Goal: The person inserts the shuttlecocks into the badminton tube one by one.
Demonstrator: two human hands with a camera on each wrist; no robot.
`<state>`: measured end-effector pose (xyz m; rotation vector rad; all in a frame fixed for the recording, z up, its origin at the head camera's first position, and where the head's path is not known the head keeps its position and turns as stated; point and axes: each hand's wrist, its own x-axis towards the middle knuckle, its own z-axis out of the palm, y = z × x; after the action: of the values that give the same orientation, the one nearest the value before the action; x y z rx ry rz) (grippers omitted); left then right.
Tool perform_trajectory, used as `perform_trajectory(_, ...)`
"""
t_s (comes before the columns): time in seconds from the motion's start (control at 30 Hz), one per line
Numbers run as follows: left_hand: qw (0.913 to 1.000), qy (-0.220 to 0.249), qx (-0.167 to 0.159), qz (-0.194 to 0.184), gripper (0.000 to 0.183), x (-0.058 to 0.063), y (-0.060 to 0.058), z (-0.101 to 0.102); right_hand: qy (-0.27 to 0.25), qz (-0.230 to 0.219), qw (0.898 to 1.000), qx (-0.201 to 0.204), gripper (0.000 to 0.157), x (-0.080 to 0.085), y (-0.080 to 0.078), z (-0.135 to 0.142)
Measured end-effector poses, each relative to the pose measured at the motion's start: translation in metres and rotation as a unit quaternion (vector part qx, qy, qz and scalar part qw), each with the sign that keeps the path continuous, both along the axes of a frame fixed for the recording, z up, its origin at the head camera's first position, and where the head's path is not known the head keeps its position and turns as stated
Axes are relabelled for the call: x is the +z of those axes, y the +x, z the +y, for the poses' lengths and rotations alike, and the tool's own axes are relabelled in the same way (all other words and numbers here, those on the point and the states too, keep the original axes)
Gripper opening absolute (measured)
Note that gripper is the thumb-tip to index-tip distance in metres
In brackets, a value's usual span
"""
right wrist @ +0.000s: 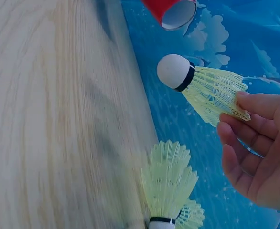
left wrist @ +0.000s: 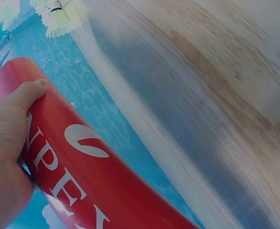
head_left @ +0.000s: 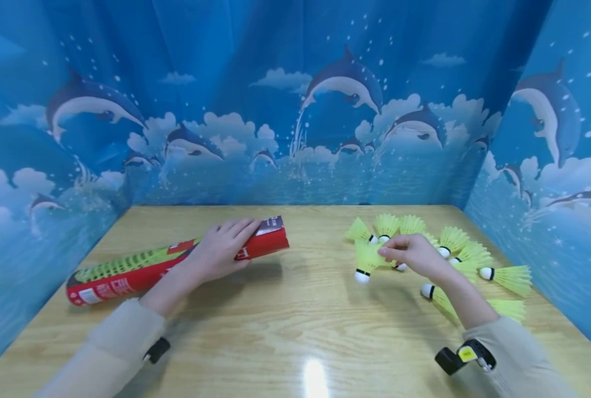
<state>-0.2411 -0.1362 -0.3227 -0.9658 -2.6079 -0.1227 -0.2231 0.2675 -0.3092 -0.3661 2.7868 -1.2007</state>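
My left hand [head_left: 218,249] grips a red and green shuttlecock tube [head_left: 141,271] near its right end, thumb laid along the side in the left wrist view. The tube slants up to the right, its left end low by the table. In the right wrist view the tube's near end [right wrist: 179,14] is uncapped, showing a pale inside. Between thumb and fingers, my right hand [head_left: 417,254] pinches the skirt edge of a yellow shuttlecock [right wrist: 211,90]. That shuttlecock hangs above the table, its white cork tip pointing down in the head view and toward the tube in the right wrist view.
Several more yellow shuttlecocks [head_left: 511,279] lie loosely grouped on the right side of the wooden table [head_left: 285,331], behind and beneath my right forearm. A blue dolphin-print curtain [head_left: 275,110] closes off the back and both sides.
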Motion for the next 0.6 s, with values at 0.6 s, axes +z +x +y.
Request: perform_trajectory(0.6, 0.9987, 0.005, -0.033, 0.039, 0.093, 0.001, 0.007, 0.014, -0.134, 0.055, 0.987, -0.072, 0.033, 0.002, -0.015, -0.05)
